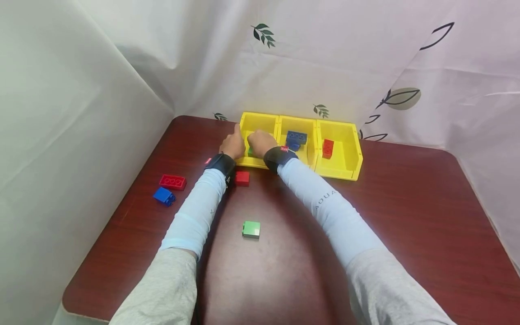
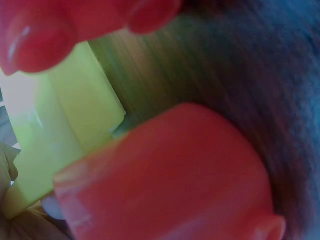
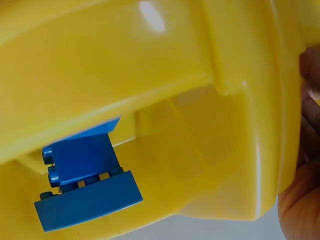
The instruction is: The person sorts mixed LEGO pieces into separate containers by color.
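My left hand [image 1: 233, 143] is at the left wall of a row of yellow bins [image 1: 339, 173]; in the left wrist view its fingers [image 2: 32, 225] grip the yellow wall from both sides. Inside the left bin, my right hand [image 1: 262, 143] is bent downward over a green block [image 1: 250, 152]. Its fingertips are hidden, so I cannot tell whether they pinch that block. A red block [image 1: 242, 178] lies on the table just in front of the bins, by my left wrist. It fills much of the left wrist view as a large red shape [image 2: 165, 180].
Blue blocks [image 1: 296, 137] sit in the middle bin, and a red block [image 1: 327, 148] in the right one. At the table's left lie another red block [image 1: 172, 182] and a blue block [image 1: 164, 196]. Another green block [image 1: 251, 229] lies between my forearms. A white curtain [image 1: 300, 67] hangs behind.
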A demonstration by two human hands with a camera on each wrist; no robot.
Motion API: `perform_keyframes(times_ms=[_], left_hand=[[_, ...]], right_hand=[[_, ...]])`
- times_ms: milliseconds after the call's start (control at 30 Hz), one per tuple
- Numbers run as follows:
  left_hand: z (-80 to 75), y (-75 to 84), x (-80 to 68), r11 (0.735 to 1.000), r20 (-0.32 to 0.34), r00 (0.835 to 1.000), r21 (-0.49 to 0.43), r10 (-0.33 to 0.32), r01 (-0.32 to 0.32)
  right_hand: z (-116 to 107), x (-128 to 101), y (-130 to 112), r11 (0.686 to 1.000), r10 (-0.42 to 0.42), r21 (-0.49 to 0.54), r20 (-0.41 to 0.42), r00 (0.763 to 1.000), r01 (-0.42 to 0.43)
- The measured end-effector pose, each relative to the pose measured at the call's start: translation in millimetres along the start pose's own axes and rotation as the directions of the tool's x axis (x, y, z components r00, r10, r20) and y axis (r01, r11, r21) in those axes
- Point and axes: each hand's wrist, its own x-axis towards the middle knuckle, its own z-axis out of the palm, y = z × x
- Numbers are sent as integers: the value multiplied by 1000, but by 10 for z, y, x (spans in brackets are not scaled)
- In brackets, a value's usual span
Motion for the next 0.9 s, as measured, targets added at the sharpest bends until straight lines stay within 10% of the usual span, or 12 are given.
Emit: perform_keyframes(times_ms=[900], left_hand=[[-35,13,-19,1000,5,1000,-10,3,-3]], right_hand=[[-140,-99,28,983,32,179,10,999,-34]])
